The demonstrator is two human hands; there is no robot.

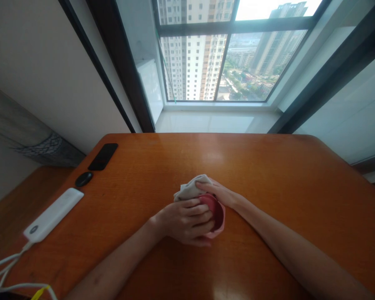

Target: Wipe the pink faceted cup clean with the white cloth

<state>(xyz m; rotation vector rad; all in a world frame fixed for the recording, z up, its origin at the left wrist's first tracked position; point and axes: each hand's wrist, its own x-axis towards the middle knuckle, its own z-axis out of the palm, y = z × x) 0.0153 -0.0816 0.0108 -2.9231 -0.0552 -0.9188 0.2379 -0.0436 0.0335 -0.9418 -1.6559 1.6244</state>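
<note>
Head view has it mid-job, I'd say: the pink bowl (219, 223) is held between both hands near the middle of the wooden table (143, 162), and neither it nor the pale cloth (189, 190) has been let go yet. Left hand (186, 223) comes over the near side, fingers bent and sitting close together, tips down in the opening, lowest one apart along the outside. Right hand (220, 192) is at the far side with its fingers laid over the cloth, which is bunched up right by the bowl's far edge; looks like a light pinch, but its other fingertips are hidden, so can't tell exactly. As for how much is done vs left, no clue honestly, most of the bowl's inside and far wall is covered up. Phone (103, 157), black oval gadget (84, 179) and white power bar (53, 215) lie well apart, untouched.
</note>
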